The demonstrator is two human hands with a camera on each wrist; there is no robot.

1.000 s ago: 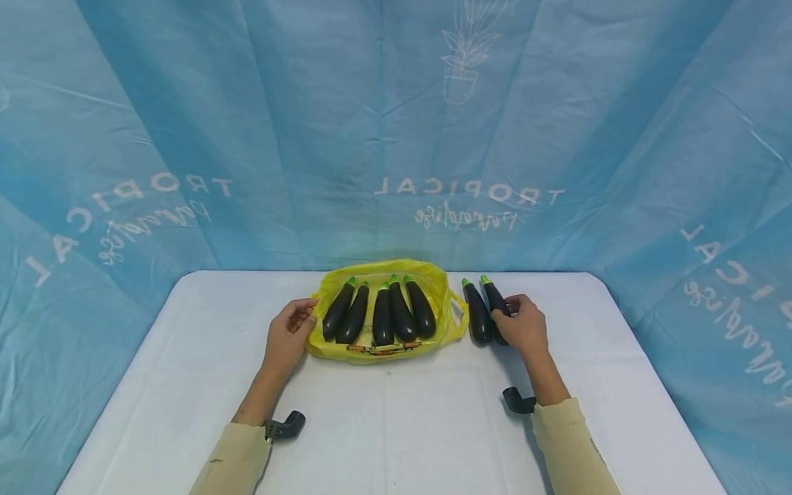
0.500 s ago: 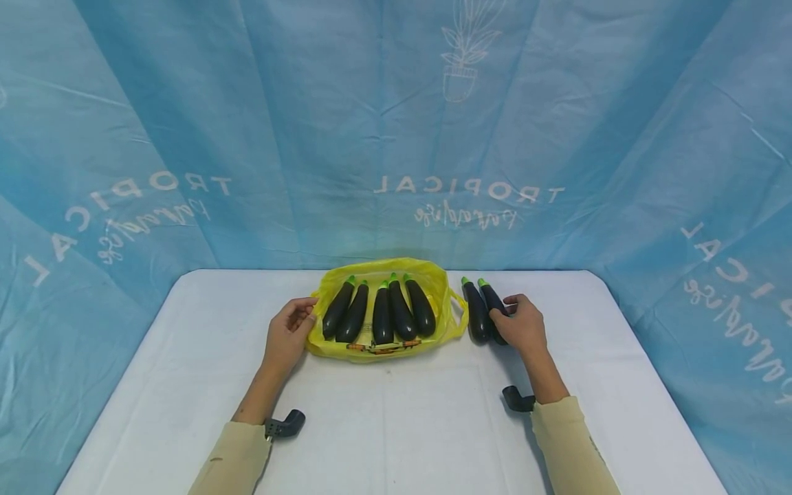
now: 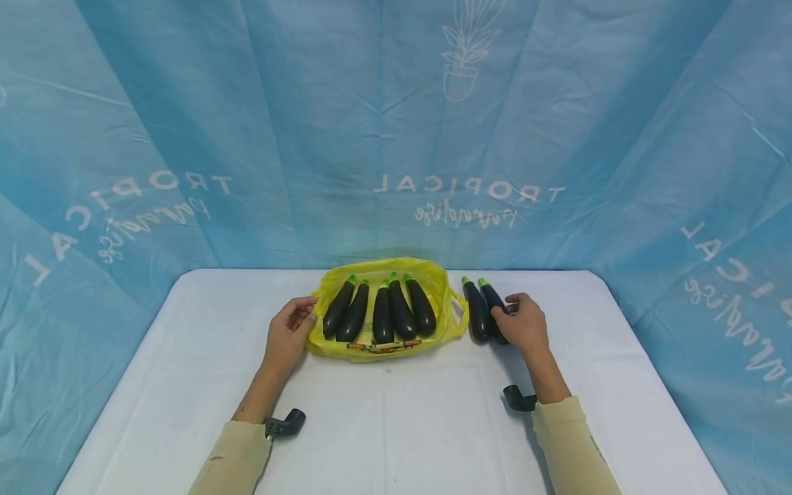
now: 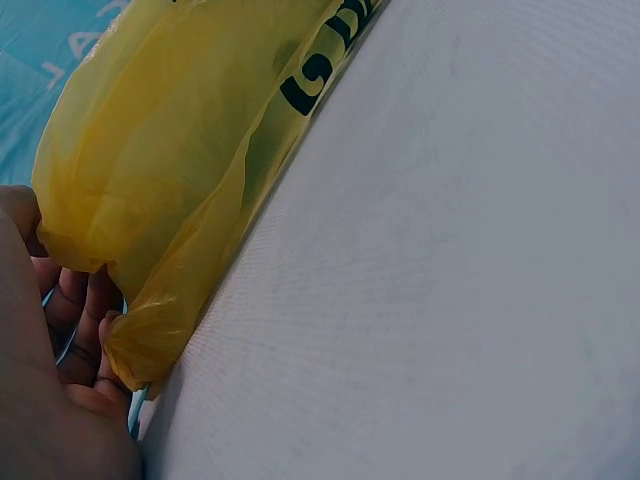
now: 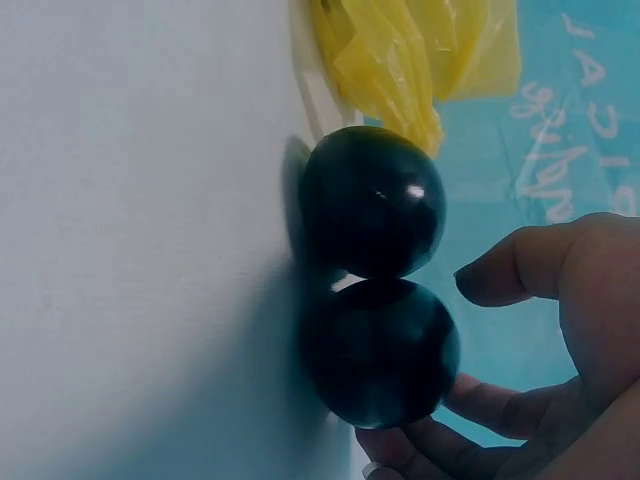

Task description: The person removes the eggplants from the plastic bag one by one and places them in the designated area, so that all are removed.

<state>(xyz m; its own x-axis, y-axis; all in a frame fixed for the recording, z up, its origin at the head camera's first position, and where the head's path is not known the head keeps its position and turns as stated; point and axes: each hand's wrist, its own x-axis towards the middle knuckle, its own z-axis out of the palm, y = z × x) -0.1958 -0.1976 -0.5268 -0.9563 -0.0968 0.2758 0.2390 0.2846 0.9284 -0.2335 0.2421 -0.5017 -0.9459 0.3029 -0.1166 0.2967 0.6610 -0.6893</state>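
A yellow plastic bag [image 3: 445, 316] lies mouth-up at the table's back. Several dark eggplants [image 3: 353, 313] with green stems lie side by side in it. My left hand [image 3: 289, 335] pinches the bag's left edge; in the left wrist view its fingers curl behind the crumpled yellow film [image 4: 150, 335]. Right of the bag, two more eggplants lie together on the cloth. My right hand [image 3: 522, 323] rests beside the outer eggplant [image 5: 380, 353], fingers touching its right side. In the right wrist view the thumb [image 5: 515, 268] hovers just off the skin, close to the inner eggplant [image 5: 372, 200].
A white cloth covers the table [image 3: 383, 426]. Blue printed curtains [image 3: 309, 137] hang close behind it and along both sides. Each wrist carries a small black camera [image 3: 287, 424]. The bag's right handle loop [image 3: 458, 313] reaches toward the two loose eggplants.
The outer loose eggplant's stem end has shifted slightly left and toward me since a second ago. Both hands stay almost in place, and the bag with its eggplants has not moved.
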